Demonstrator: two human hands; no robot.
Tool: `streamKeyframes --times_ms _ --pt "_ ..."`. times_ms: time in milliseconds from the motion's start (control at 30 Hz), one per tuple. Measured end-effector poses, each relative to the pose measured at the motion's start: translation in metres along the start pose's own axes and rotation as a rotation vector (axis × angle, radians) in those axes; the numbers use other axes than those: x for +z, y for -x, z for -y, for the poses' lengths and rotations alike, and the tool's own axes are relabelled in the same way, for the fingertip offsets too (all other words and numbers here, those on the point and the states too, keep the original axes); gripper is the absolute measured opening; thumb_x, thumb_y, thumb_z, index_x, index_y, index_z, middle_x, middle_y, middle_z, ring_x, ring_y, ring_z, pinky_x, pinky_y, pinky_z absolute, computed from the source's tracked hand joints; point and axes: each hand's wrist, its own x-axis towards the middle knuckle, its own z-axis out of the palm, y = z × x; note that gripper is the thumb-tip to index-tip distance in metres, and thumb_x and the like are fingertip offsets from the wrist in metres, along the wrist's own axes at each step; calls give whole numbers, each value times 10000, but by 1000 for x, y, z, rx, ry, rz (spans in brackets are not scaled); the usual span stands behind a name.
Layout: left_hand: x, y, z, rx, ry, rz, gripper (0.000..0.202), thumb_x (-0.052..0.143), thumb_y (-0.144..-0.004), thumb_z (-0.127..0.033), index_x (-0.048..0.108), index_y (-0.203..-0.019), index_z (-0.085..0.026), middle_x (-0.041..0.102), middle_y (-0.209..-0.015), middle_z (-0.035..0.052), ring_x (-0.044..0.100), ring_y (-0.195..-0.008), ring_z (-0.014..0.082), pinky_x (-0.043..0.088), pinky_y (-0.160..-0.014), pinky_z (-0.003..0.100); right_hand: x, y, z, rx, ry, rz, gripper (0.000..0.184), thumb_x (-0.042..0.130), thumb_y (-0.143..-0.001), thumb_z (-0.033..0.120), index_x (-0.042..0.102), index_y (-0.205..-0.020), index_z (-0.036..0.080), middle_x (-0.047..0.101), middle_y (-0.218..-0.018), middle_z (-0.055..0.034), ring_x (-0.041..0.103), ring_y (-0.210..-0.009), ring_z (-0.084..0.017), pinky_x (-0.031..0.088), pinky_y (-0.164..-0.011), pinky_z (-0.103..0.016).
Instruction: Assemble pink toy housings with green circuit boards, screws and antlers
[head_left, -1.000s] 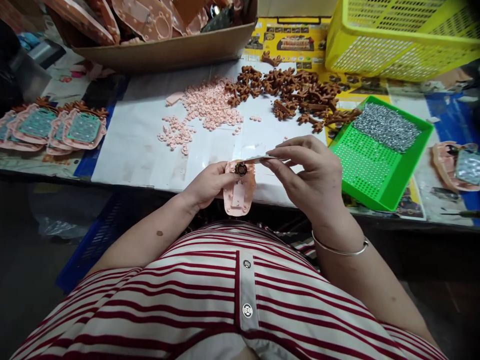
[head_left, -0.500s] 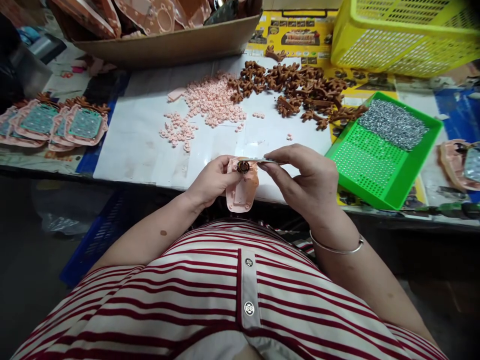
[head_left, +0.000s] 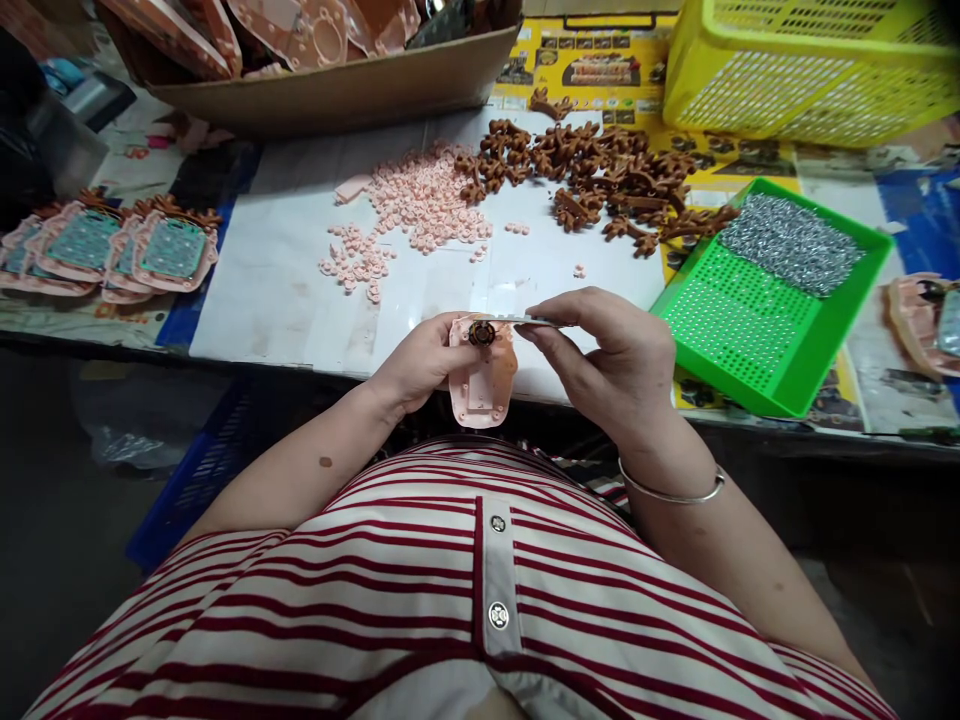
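My left hand [head_left: 424, 360] is closed on the left edge of a pink plastic shell [head_left: 482, 385], which is held above the table's front edge with its inside facing me. A dark round part [head_left: 481, 333], perhaps a small speaker, sits near the top of the shell, by my left thumb. My right hand [head_left: 611, 350] pinches a thin flat board [head_left: 541, 321] between thumb and fingers. Seen edge-on, the board reaches left over the top of the shell; whether it touches the shell I cannot tell.
Beyond my hands lie small pink rings [head_left: 424, 200] and brown antler-like pieces [head_left: 600, 170]. A green basket [head_left: 799, 390] with screws [head_left: 791, 245] stands right, a yellow basket [head_left: 757, 95] behind it. Shells with teal boards [head_left: 172, 250] lie left; a cardboard box [head_left: 322, 100] stands at the back.
The shell and the round part have shifted slightly left with my left hand. My right hand holds the board in nearly the same place.
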Motion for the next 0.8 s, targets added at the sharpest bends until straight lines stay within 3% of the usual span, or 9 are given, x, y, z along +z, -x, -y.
streamKeyframes --times_ms 233,400,500,800 --pt "3 0 4 25 13 -93 414 891 -565 -264 655 -884 -146 684 -781 -8 616 -700 121 492 -700 256 -1 1 0 -61 -41 -6 69 663 -913 188 685 -910 253 730 -806 -7 664 -726 -155 506 -654 -297" --pt "0 0 3 2 45 -25 382 871 -613 -278 702 -926 -139 717 -840 20 636 -740 129 493 -724 254 -1 4 -4 -34 7 19 44 651 -929 261 693 -916 258 736 -816 -23 668 -723 -172 520 -652 -321" --pt "-2 1 -1 -30 60 34 355 831 -652 -250 729 -974 -142 734 -884 34 649 -760 132 489 -708 242 -1 4 -5 -48 -5 8 52 651 -925 228 692 -917 258 739 -814 -17 671 -721 -164 521 -648 -312" --pt "-2 0 -1 -31 26 34 354 774 -637 -169 727 -987 -142 741 -922 42 652 -769 138 501 -747 261 2 6 -7 -8 -37 -6 40 665 -915 238 696 -902 260 726 -803 -6 658 -714 -157 523 -661 -310"
